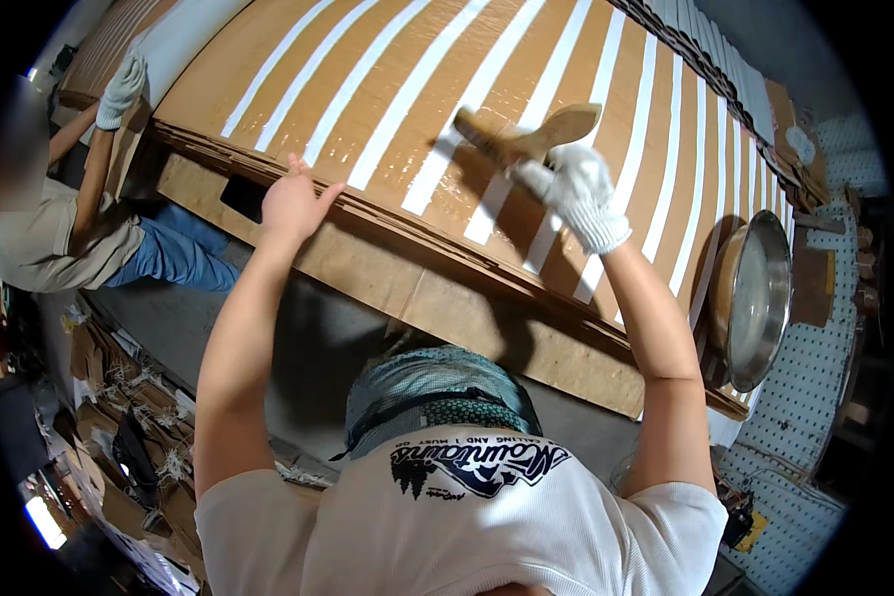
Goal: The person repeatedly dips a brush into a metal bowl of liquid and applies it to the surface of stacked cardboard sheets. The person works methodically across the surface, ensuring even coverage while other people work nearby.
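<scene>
In my right hand [584, 197], which wears a white knit glove, is a flat wooden-handled brush [566, 126], slightly blurred. Its dark end is low over brown sheets with white strips [502, 62]; I cannot tell whether it touches them. Wet, shiny patches show on the sheets around the brush and toward the left. My bare left hand [296, 204] lies at the near edge of the sheet stack, thumb and fingers apart, holding nothing.
A round metal basin [760, 301] of pale liquid stands at the stack's right end. Far left, another person wears a white glove [121, 91] beside a pale sheet [184, 45]. A wooden board [417, 295] juts out below the stack. Cardboard scraps [134, 437] lie lower left.
</scene>
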The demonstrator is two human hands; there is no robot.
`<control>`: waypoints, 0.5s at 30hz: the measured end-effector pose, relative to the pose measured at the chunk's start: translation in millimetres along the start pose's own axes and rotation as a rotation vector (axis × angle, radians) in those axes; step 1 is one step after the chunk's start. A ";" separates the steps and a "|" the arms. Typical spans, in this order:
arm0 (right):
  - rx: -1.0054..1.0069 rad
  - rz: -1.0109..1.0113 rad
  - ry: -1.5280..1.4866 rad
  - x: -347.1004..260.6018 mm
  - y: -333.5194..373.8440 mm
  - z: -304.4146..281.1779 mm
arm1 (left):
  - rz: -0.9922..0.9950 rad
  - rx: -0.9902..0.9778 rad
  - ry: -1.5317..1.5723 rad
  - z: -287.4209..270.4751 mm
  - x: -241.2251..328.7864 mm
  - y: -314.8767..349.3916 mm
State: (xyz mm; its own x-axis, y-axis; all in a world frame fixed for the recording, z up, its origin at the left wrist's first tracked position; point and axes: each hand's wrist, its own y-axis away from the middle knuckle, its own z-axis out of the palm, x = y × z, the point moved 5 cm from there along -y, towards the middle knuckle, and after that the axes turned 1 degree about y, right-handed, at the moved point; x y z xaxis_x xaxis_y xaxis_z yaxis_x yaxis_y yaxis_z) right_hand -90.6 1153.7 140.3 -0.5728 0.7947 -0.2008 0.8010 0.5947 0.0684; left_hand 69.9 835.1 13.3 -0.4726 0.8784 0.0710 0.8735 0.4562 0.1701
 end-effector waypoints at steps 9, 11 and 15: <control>0.511 -0.327 0.147 -45.9 19.7 79.4 | 0.155 0.078 0.246 1.9 -12.1 12.3; 0.267 -0.441 0.039 -59.1 26.8 82.0 | 0.181 0.058 0.325 1.2 -17.2 15.9; 0.129 -0.018 -0.196 -46.8 -10.2 37.4 | 0.195 0.051 0.375 4.9 -32.2 18.3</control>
State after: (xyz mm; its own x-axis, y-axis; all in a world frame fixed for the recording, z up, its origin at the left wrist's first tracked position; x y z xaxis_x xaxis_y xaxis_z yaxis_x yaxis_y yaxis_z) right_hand -65.5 1105.9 112.4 -0.5529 0.7377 -0.3874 0.8136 0.5783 -0.0600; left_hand 101.6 815.8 9.3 -0.3000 0.8405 0.4511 0.9508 0.3016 0.0705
